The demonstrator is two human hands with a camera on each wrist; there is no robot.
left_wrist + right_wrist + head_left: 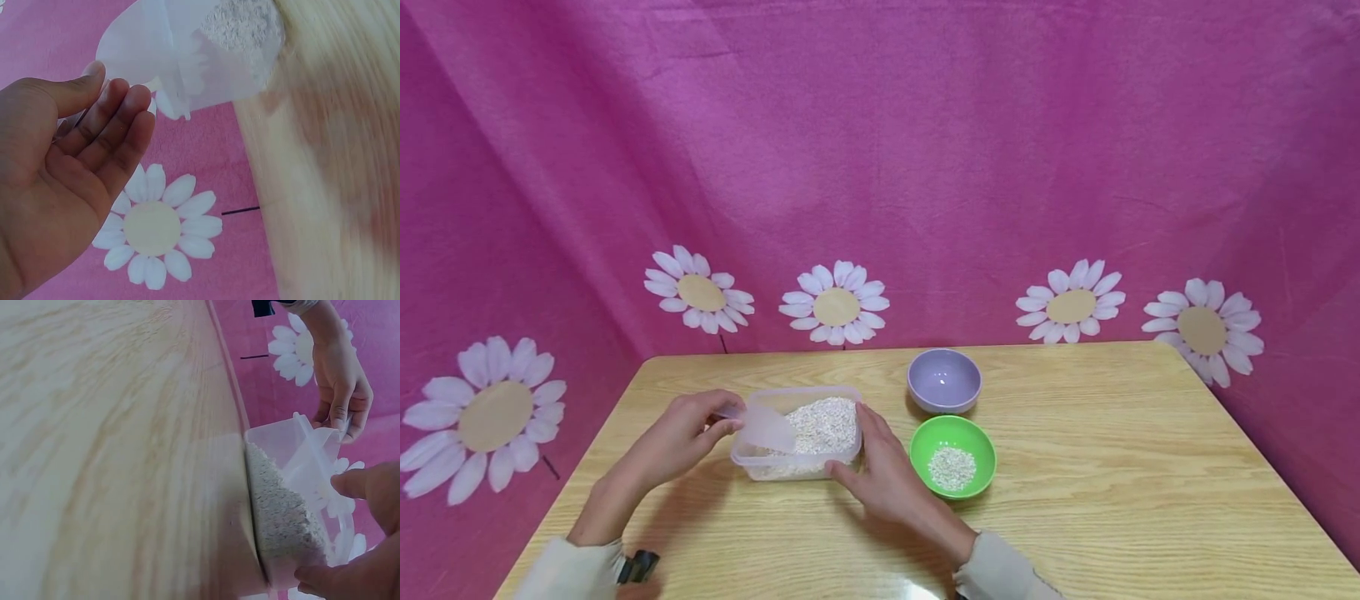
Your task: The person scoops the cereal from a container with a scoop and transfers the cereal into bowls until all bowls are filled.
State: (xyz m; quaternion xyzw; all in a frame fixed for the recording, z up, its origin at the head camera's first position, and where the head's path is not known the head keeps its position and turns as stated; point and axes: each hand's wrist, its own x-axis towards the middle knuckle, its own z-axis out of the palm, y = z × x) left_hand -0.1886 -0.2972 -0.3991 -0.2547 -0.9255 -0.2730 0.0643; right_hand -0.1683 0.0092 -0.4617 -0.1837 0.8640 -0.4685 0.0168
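Note:
A clear plastic container (797, 472) of pale rolled oats (823, 425) stands on the table, the oats heaped toward its right end. My left hand (688, 433) pinches the handle of a translucent plastic scoop (769, 429) between thumb and fingers. The scoop's blade dips inside the container, its tip at the oats. With thumb in front and fingers behind, my right hand (883, 471) grips the container's right end. In the right wrist view, the oats (278, 509) slope up through the clear wall toward that hand's thumb and fingers.
Just right of my right hand sits a green bowl (917, 446) with a small pile of oats in it. Behind it is a purple bowl (943, 382). A pink cloth (925, 167) with printed daisies hangs around the wooden table (1112, 467).

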